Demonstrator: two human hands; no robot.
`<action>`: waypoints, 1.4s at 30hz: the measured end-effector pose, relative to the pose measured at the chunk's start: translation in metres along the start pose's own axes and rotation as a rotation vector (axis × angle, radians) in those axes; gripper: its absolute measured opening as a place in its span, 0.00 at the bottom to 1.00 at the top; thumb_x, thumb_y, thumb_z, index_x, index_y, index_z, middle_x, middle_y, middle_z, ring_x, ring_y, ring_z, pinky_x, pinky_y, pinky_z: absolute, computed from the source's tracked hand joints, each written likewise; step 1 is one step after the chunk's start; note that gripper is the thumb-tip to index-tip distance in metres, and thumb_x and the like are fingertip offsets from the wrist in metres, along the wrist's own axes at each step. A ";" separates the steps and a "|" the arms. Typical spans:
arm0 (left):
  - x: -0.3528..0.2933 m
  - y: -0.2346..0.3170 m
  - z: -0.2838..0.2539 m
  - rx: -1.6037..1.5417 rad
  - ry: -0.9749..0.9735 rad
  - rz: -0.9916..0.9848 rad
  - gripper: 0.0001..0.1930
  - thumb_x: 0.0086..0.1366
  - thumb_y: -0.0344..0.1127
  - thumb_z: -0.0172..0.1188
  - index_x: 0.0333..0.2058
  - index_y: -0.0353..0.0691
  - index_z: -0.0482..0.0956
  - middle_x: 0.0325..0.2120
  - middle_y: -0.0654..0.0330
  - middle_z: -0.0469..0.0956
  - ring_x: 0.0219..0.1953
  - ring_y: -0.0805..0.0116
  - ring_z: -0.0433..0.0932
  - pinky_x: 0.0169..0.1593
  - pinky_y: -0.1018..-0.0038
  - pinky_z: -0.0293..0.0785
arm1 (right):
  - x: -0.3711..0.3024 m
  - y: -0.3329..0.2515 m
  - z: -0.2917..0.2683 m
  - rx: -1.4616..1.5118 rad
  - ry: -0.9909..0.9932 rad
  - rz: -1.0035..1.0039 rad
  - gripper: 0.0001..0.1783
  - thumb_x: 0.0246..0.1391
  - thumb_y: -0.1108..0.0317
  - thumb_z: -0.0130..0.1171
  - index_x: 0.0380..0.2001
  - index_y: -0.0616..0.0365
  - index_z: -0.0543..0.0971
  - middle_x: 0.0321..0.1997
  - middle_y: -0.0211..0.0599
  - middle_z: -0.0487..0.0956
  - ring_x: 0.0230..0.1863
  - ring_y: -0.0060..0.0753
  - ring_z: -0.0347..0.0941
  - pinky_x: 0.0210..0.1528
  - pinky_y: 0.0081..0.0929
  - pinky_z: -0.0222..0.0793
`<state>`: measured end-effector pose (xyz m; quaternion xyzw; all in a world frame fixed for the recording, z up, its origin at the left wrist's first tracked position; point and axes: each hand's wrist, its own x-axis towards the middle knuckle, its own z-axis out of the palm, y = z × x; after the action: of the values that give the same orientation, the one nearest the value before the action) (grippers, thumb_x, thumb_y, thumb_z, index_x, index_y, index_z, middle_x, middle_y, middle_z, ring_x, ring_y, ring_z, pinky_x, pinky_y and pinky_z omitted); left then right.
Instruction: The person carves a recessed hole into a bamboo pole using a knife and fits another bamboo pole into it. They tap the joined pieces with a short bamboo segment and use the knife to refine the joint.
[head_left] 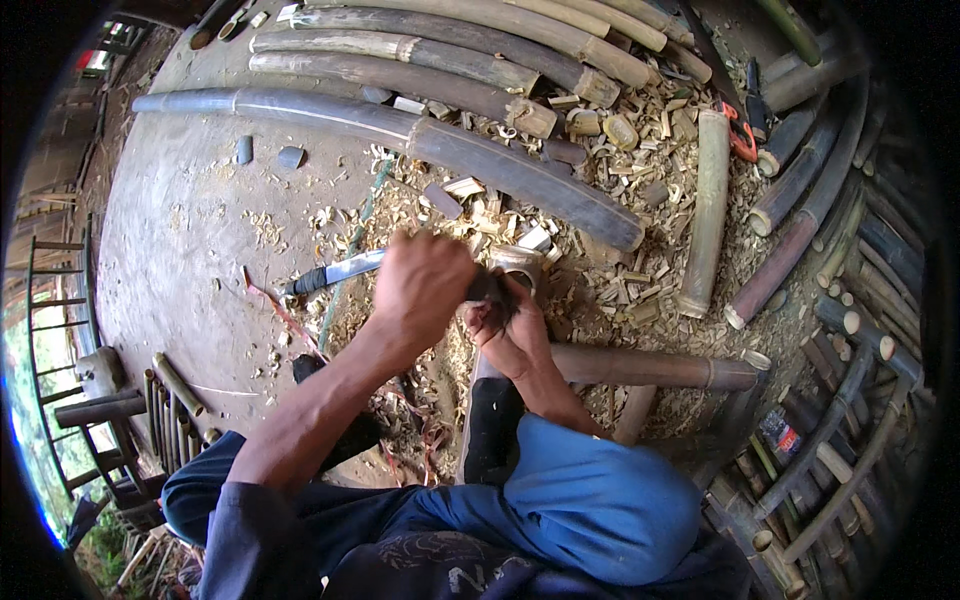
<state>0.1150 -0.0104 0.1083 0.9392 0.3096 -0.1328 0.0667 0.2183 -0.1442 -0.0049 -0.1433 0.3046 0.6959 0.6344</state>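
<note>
Left fingers (459,264) and right fingers (521,296) grip a dark piece (485,286) lying between them.

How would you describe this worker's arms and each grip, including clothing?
The left grip and right grip are ungloved human hands. A dark navy sleeve leaves the left forearm bare. The right forearm, also bare, runs behind a blue trouser knee.

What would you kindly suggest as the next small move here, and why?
Perhaps free the left hand and slide the knife farther aside: in this view its bare blade points toward that hand, which meets the right hand at a dark object.
</note>
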 end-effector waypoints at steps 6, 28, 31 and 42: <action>-0.095 -0.002 0.068 -0.821 -0.345 -0.629 0.22 0.41 0.41 0.73 0.38 0.40 0.87 0.27 0.49 0.84 0.32 0.57 0.86 0.38 0.62 0.80 | -0.005 0.007 0.010 -0.752 0.285 0.064 0.09 0.61 0.69 0.58 0.41 0.63 0.77 0.36 0.42 0.81 0.29 0.33 0.79 0.28 0.45 0.84; -0.070 0.090 -0.007 -0.600 -0.249 0.637 0.17 0.56 0.35 0.65 0.44 0.39 0.76 0.33 0.49 0.81 0.35 0.51 0.84 0.37 0.58 0.82 | -0.111 -0.050 -0.030 -0.995 0.076 0.081 0.20 0.66 0.57 0.48 0.54 0.58 0.70 0.48 0.44 0.80 0.50 0.37 0.78 0.55 0.37 0.73; -0.015 0.116 -0.007 -0.600 0.137 0.734 0.31 0.49 0.35 0.70 0.54 0.42 0.71 0.48 0.49 0.73 0.50 0.52 0.75 0.51 0.56 0.77 | -0.098 -0.089 -0.024 -1.426 0.359 -0.160 0.18 0.65 0.59 0.50 0.53 0.59 0.71 0.46 0.44 0.79 0.49 0.36 0.77 0.54 0.37 0.74; 0.062 0.127 0.056 -0.889 0.176 0.344 0.45 0.49 0.22 0.65 0.67 0.56 0.63 0.63 0.38 0.60 0.64 0.39 0.66 0.63 0.49 0.71 | -0.061 -0.130 0.069 -2.747 0.479 -0.030 0.23 0.54 0.63 0.62 0.53 0.57 0.76 0.53 0.47 0.76 0.50 0.43 0.75 0.55 0.42 0.73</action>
<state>0.2272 -0.0890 0.0428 0.8650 0.1809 0.1050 0.4560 0.3668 -0.1499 0.0524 -0.7614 -0.5156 0.3864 -0.0719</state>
